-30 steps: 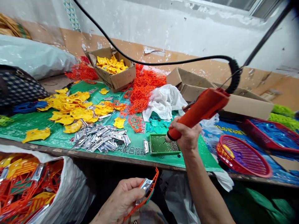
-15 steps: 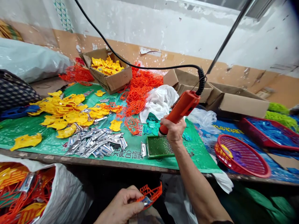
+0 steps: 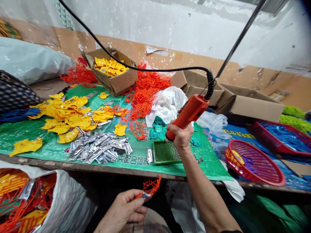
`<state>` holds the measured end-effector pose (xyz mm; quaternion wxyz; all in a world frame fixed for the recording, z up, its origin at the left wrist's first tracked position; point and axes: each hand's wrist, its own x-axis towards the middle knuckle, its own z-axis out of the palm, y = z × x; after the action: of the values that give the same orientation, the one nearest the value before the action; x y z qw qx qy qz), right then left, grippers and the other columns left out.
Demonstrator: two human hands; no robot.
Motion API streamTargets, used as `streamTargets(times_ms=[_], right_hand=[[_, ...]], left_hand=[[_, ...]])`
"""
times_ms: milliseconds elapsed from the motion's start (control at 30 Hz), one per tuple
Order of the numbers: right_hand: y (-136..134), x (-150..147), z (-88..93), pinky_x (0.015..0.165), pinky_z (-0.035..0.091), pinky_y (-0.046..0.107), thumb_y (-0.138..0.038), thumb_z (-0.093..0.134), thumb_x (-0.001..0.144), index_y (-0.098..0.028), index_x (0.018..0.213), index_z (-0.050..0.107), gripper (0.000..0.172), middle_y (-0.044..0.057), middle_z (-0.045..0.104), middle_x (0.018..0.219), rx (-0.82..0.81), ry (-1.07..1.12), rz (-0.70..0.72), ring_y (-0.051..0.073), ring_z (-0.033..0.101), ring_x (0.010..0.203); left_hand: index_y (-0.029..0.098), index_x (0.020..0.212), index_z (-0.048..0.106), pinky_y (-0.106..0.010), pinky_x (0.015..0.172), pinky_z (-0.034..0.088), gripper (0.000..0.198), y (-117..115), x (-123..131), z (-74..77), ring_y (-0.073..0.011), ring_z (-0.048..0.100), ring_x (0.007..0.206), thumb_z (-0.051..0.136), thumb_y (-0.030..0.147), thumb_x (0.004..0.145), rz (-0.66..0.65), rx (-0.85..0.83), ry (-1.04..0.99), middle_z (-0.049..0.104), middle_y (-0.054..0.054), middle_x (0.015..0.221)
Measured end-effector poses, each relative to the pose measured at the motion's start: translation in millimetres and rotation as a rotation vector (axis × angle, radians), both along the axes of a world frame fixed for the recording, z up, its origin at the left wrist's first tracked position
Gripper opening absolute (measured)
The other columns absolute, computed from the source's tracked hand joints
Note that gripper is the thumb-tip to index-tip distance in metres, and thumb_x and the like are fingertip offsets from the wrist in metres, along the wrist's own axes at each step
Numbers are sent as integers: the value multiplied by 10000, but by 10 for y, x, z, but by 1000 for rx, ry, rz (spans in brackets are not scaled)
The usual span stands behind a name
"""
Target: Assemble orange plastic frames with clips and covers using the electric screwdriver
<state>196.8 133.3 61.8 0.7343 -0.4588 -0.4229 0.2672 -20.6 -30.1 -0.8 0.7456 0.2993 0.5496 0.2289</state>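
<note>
My right hand [image 3: 184, 135] is wrapped round an orange electric screwdriver [image 3: 188, 115], its tip pointing down at the left part of a green perforated screw tray [image 3: 165, 153]. A black coiled cable [image 3: 209, 84] runs from the tool's top. Below the table edge, my left hand [image 3: 127, 207] pinches an orange openwork plastic piece [image 3: 152, 187] with a small shiny metal plate at its held end. Left of the tray lies a single metal plate [image 3: 149, 155], and farther left a heap of metal plates [image 3: 99, 149]. Yellow plastic pieces [image 3: 70, 116] are piled behind that heap.
A cardboard box [image 3: 123, 81] holds yellow pieces, beside a pile of orange openwork pieces [image 3: 145, 94]. White cloth [image 3: 167, 103] lies behind the tray. A red basket [image 3: 255, 165] stands at right. A white sack [image 3: 70, 197] of assorted pieces is at lower left.
My left hand has moved slightly left and turned, swinging the orange openwork piece up and to the left. The right hand and screwdriver stay almost still over the tray.
</note>
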Motion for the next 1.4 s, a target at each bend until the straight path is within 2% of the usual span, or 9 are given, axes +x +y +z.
streamTargets(times_ms=[133,367,500,667,800,1000,1133,1300,1400], right_hand=[[10,-1,-21,519,479,310,-226,769,561,-187,707,616,215,-48,627,618,10,-3,-5,142,572,507],[-5,-19,-5,525,487,312,-222,755,579,-185,719,618,198,-47,627,620,10,-26,-22,131,558,500],[-14,-41,11,538,490,314,-222,751,585,-185,699,612,183,-46,622,619,11,-38,-34,133,565,510],[-11,-57,12,530,480,307,-229,766,573,-184,669,612,187,-46,612,599,7,-42,-35,131,554,505],[-8,-54,1,539,492,309,-245,762,573,-188,680,597,205,-47,622,626,8,-34,-39,127,553,510],[-5,-1,46,520,489,315,-219,751,568,-179,728,588,232,-40,618,636,17,17,-36,136,561,506],[-100,33,236,495,471,308,-193,729,577,-179,718,579,206,-41,602,614,44,68,-7,133,550,483],[-526,-66,582,498,461,302,-149,687,598,-183,677,594,127,-29,592,610,67,143,168,130,547,502],[-873,-202,717,552,495,327,-100,656,622,-235,875,635,287,-40,602,642,84,167,290,138,563,531]], left_hand=[[167,836,754,-282,769,532,402,7,-16,-129,-204,677,820,869,412,539,157,21,-27,740,-63,861],[172,755,770,-237,569,467,313,21,-67,-357,-159,610,611,851,379,535,203,202,91,711,-27,700],[170,612,756,-256,606,528,246,14,-61,-257,-249,667,862,860,358,493,268,268,93,714,-100,1098],[162,778,762,-287,682,576,379,18,-50,-110,-233,713,752,889,388,501,312,114,2,767,-72,793],[160,903,747,-296,661,584,497,37,-106,-80,-240,734,708,900,402,497,352,118,13,785,-81,822],[159,955,749,-295,738,590,560,-1,-235,-32,-247,735,813,865,527,550,208,152,-49,787,-97,922],[162,1105,683,-298,663,588,641,-40,-246,52,-228,728,742,827,546,612,156,120,-29,784,-98,923],[154,1005,676,-287,690,573,400,10,-160,244,-205,719,763,734,462,756,41,228,19,771,-87,919],[163,1035,677,-282,738,565,326,53,-96,353,-191,716,823,674,404,816,1,215,-55,761,-83,989]])
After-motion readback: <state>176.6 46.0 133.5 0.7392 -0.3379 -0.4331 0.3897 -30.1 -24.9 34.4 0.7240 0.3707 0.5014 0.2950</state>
